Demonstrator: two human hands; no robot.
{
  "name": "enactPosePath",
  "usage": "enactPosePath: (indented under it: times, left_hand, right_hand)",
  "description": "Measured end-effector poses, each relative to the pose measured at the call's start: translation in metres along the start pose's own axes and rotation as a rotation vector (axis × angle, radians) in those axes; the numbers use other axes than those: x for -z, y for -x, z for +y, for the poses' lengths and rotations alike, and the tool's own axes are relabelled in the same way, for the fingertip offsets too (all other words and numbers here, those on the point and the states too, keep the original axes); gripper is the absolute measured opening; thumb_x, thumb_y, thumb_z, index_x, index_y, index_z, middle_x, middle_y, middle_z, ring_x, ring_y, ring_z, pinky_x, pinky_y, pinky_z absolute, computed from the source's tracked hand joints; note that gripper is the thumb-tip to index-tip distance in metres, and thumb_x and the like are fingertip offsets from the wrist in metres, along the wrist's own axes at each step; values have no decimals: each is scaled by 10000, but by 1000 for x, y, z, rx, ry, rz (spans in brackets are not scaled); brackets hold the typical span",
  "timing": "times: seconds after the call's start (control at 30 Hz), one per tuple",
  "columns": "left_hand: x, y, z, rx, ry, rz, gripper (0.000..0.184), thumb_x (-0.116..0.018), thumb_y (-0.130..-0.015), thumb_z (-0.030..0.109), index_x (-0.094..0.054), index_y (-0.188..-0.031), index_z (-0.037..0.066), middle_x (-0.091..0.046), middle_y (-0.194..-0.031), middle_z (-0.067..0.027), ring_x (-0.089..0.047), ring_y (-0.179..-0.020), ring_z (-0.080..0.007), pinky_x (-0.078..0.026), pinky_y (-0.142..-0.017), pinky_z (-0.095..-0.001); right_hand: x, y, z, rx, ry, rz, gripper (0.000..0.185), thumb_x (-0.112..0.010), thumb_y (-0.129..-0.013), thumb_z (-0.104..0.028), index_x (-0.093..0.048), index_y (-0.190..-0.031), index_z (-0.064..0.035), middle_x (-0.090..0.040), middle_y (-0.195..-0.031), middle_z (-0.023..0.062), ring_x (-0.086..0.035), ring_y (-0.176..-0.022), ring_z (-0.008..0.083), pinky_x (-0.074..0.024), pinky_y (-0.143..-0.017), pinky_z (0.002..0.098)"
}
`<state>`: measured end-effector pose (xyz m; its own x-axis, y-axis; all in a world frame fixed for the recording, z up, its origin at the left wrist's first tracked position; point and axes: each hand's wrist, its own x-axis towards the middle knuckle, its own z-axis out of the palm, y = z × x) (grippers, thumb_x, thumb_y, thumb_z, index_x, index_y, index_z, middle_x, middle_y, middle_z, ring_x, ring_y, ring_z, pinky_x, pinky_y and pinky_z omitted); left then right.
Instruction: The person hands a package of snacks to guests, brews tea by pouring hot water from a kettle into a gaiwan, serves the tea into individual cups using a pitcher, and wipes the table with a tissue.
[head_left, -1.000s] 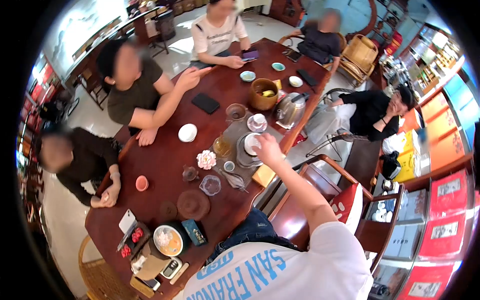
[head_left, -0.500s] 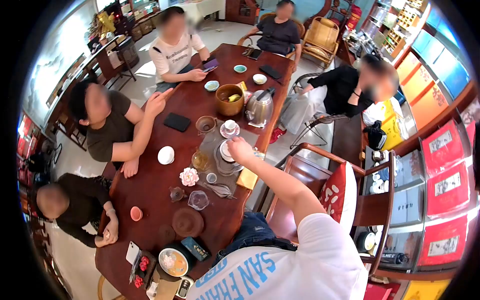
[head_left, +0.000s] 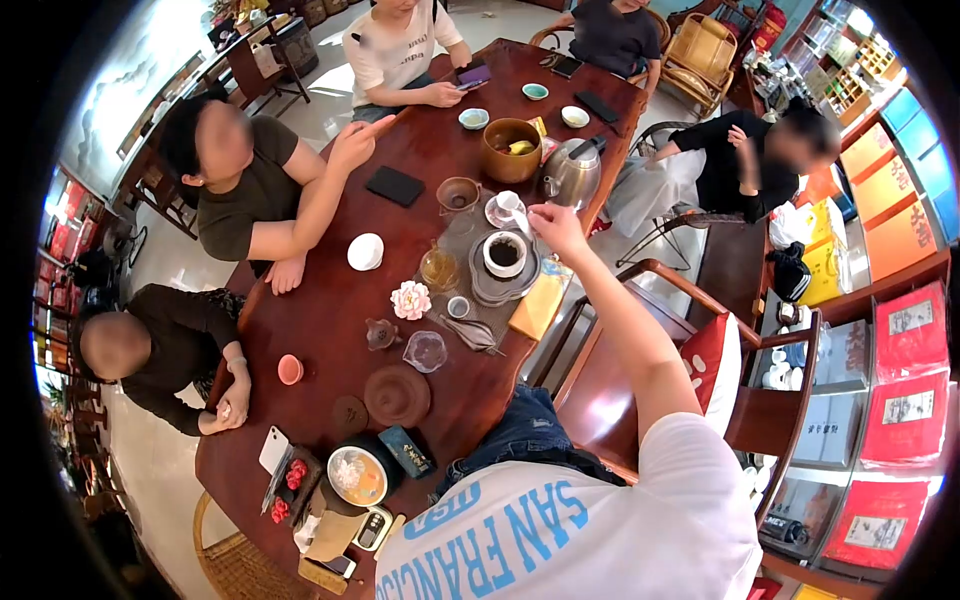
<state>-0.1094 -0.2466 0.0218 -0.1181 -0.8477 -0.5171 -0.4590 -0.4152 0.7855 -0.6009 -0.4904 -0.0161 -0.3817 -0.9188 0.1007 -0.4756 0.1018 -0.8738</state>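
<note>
My right hand [head_left: 560, 230] is closed on a white gaiwan lid [head_left: 521, 221], which is tilted edge-on beside a small white cup [head_left: 509, 201] on a saucer [head_left: 494, 214]. Just below the lid stands the uncovered white gaiwan [head_left: 504, 270], with dark tea leaves inside. It rests on a grey tray [head_left: 510, 290]. Left of it are a glass pitcher [head_left: 439, 268] with amber liquid and a brown strainer [head_left: 458, 194]. A steel kettle [head_left: 573, 177] stands beyond my hand. My left hand is out of the picture.
The wooden table [head_left: 330, 335] also holds a wooden bowl [head_left: 511, 150], a pink flower [head_left: 410, 300], a brown clay dish [head_left: 397, 396] and a yellow packet [head_left: 540, 299]. Several people sit around it. A wooden chair [head_left: 610, 390] with a red cushion stands at the right.
My right hand has lifted the lid off the gaiwan and moved it toward the small cup, exposing the tea leaves. The whole view has shifted. The person at right has moved a hand from the face.
</note>
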Motion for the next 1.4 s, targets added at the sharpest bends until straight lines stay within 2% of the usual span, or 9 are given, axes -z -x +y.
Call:
enactPosePath:
  times: [0.13, 0.4, 0.53, 0.8, 1.07, 1.13, 1.17, 1.23, 1.4]
  left_hand:
    - [-2, -1, -1, 18, -16, -8, 230, -563, -917, 204, -631, -1032, 16, -645, -786, -92, -600, -734, -223, -477, -663, -327]
    - [-2, 5, -2, 35, -16, 12, 240, -567, -910, 213, -631, -1044, 25, -652, -796, -106, -610, -747, -253, -483, -672, -350]
    - [-2, 14, -7, 43, 8, 41, 245, -569, -907, 218, -632, -1050, 29, -655, -801, -113, -615, -753, -268, -486, -677, -362]
    - [-24, 35, -26, 206, -32, 65, 256, -573, -901, 228, -632, -1062, 38, -662, -811, -127, -625, -766, -297, -492, -686, -385]
    - [-117, 41, -49, 640, -440, -392, 268, -576, -895, 238, -633, -1073, 47, -669, -821, -141, -635, -779, -327, -498, -695, -408]
    - [-128, 5, 27, 444, -510, -195, 271, -577, -893, 240, -633, -1076, 49, -670, -823, -145, -637, -782, -335, -500, -697, -414]
    - [-124, -27, 100, 247, -581, 95, 221, -592, -879, 196, -648, -1069, 98, -660, -829, -154, -636, -823, -326, -491, -682, -421]
    - [-137, -77, 137, -69, -234, 410, 282, -686, -804, 108, -636, -1074, 45, -659, -948, -168, -622, -855, -338, -488, -718, -398]
    - [-178, -169, 206, -465, -379, 440, 715, -794, -692, 261, -467, -1282, 26, -540, -1236, -180, -483, -1170, -374, -352, -1017, -484]
  right_hand:
    - [-15, 12, -12, 252, 278, -11, 299, -656, -782, -209, -678, -1028, -42, -665, -925, 179, -651, -839, 293, -504, -765, 355]
    - [-22, 4, -22, 101, 186, 7, 261, -686, -777, -185, -682, -976, -16, -681, -901, 176, -670, -815, 293, -519, -745, 353]
    - [-21, -14, 7, -16, -67, -73, 218, -684, -837, -198, -682, -882, 16, -671, -760, 32, -575, -670, 81, -466, -613, 242]
    - [8, -31, -8, -230, -255, -284, 166, -672, -857, -217, -662, -826, -54, -615, -722, -44, -499, -627, 41, -386, -555, 211]
    - [7, -92, 10, -344, -347, -682, 122, -660, -860, -149, -658, -823, -33, -609, -725, -40, -493, -631, 39, -385, -584, 195]
    - [1, -98, 24, -329, -353, -740, 128, -666, -857, -140, -652, -814, -20, -616, -732, -29, -499, -645, 36, -396, -597, 199]
    - [2, -99, 19, -314, -366, -786, 136, -661, -861, -140, -650, -808, -15, -620, -736, -25, -506, -658, 34, -402, -610, 200]
    - [2, -100, 17, -302, -336, -801, 138, -660, -862, -137, -648, -801, -14, -620, -734, -24, -509, -660, 34, -404, -615, 197]
    - [-3, -104, 20, -198, -311, -833, 121, -667, -856, -112, -644, -795, -10, -623, -735, -21, -517, -675, 32, -415, -616, 201]
